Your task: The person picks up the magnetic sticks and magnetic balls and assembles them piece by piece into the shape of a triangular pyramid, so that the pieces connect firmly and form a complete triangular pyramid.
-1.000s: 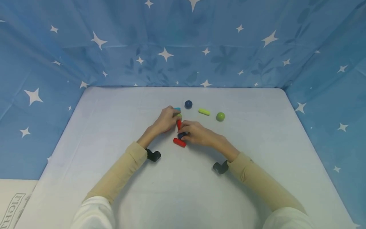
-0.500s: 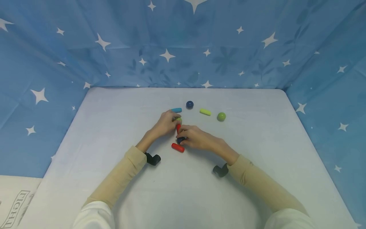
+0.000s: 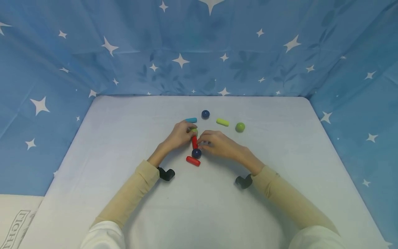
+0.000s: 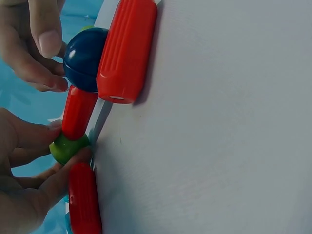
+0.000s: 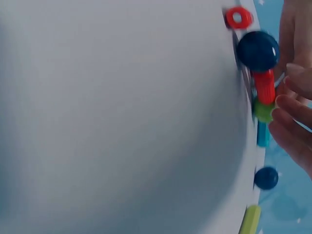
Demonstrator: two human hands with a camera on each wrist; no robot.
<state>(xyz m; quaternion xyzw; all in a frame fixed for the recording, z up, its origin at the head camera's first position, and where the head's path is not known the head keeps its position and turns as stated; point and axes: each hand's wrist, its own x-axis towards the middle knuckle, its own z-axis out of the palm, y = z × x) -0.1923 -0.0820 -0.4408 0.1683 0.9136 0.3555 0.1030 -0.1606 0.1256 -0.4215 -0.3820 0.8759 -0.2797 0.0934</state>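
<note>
My left hand (image 3: 180, 135) pinches a green ball (image 4: 67, 150) between thumb and finger. A red rod (image 3: 195, 142) runs from that ball to a dark blue ball (image 3: 196, 153). Just below, another red rod (image 3: 193, 161) lies against the blue ball. My right hand (image 3: 219, 144) is beside the blue ball and the upper red rod, its fingers loosely bent and holding nothing; whether a fingertip touches the rod I cannot tell. In the left wrist view, one more red rod (image 4: 84, 200) shows by the left hand, which hides it in the head view.
Behind the hands lie a light blue rod (image 3: 191, 120), a second dark blue ball (image 3: 205, 114), a yellow-green rod (image 3: 222, 122) and another green ball (image 3: 240, 127). The white table (image 3: 124, 114) is bordered by a blue star-patterned curtain (image 3: 199, 76).
My right hand has let go of the dark blue ball and moved slightly up and right. The left hand, still on the green ball, drew slightly nearer with the joined pieces.
</note>
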